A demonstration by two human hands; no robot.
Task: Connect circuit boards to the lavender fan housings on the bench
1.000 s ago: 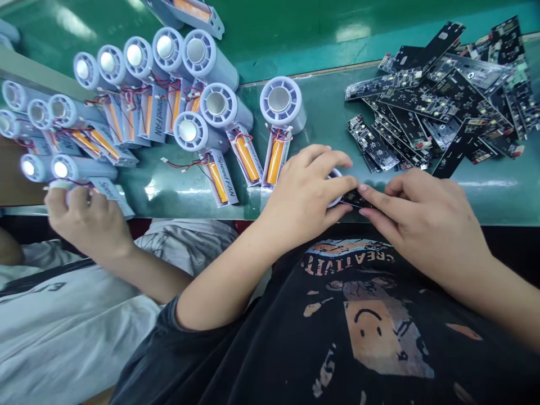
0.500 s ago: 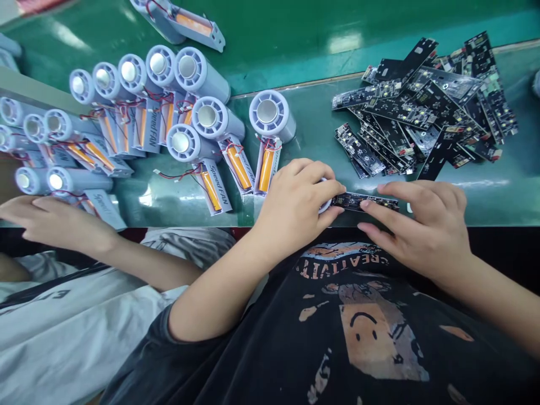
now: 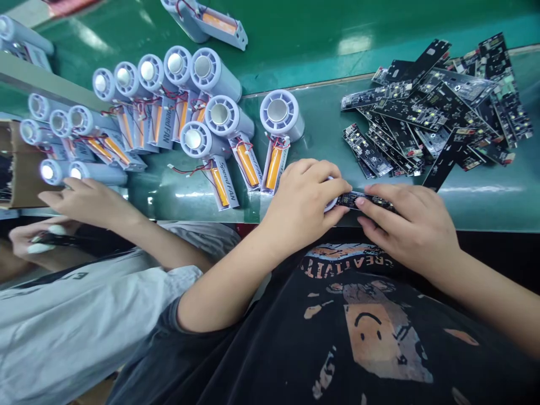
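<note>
Circuit board [image 3: 346, 199], slim and black with small components, lies nearly level along the near edge of the green tabletop [image 3: 318, 135], spanning the space between our two hands. Our left hand [image 3: 337, 197] is closed around a pale lavender housing [image 3: 329, 194] at the board's left end, fingers curled over the top and thumb on the near side; most of the housing is hidden beneath our palm. Our right hand [image 3: 360, 211] is partly closed over the board, its index fingertip resting on the upper face and its other fingers bent across the far end. We cannot tell whether its thumb, at the near edge, pinches the board.

Beyond our right hand, a loose heap of circuit boards [image 3: 439, 107] sprawls at crossed angles. Just beyond our left hand stands a lavender fan unit [image 3: 282, 112], its round silver disc facing up and its handle, fitted with an orange cell [image 3: 275, 164], pointing toward us. More fan units [image 3: 158, 84] crowd together to our left, several handles lettered "Speed FAN"; thin red and black wires [image 3: 189, 170] trail from one. Another unit [image 3: 211, 23] lies on the green surface at the back.

Beside us, a co-worker in a pale top reaches a hand [image 3: 86, 205] to the nearest units at far left, close to an open cardboard box [image 3: 27, 169]. Our black shirt [image 3: 295, 349] bears a printed frowning face.
</note>
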